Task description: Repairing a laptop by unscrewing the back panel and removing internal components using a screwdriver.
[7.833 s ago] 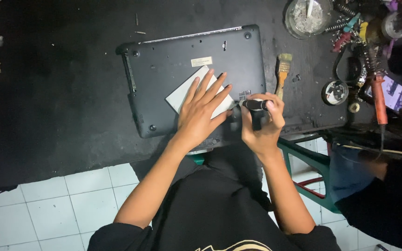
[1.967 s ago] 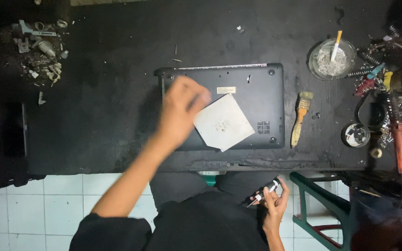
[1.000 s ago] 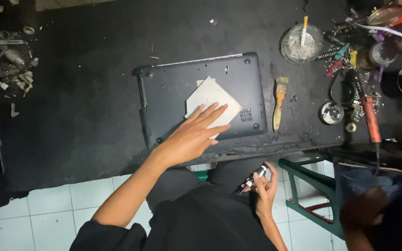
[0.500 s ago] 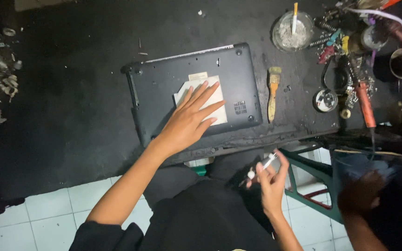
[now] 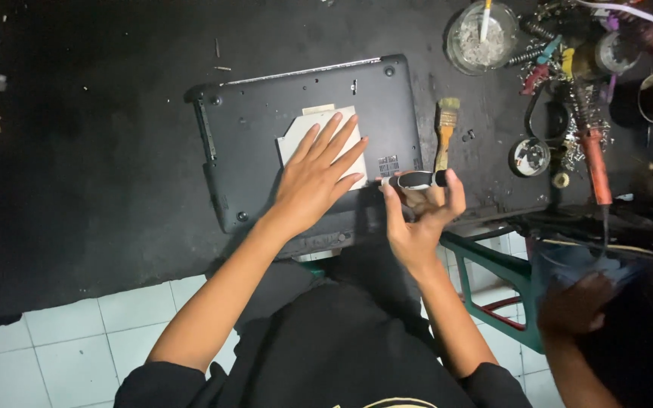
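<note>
A dark laptop (image 5: 251,136) lies bottom-up on the black workbench (image 5: 100,151). My left hand (image 5: 315,177) lies flat on it, fingers spread over a white sheet of paper (image 5: 296,136). My right hand (image 5: 421,219) holds a small black-and-white screwdriver (image 5: 415,180) sideways at the laptop's near right corner, thumb and fingers around its handle.
A wooden-handled brush (image 5: 444,130) lies right of the laptop. Beyond it sit a glass ashtray (image 5: 481,38), a round tin (image 5: 529,156), a soldering iron (image 5: 595,162) and several tools. Another person's hand (image 5: 572,302) is at lower right, beside a green stool frame (image 5: 493,261).
My right hand rose from below the bench edge up to the laptop's near right corner with the screwdriver. My left hand stayed flat on the paper.
</note>
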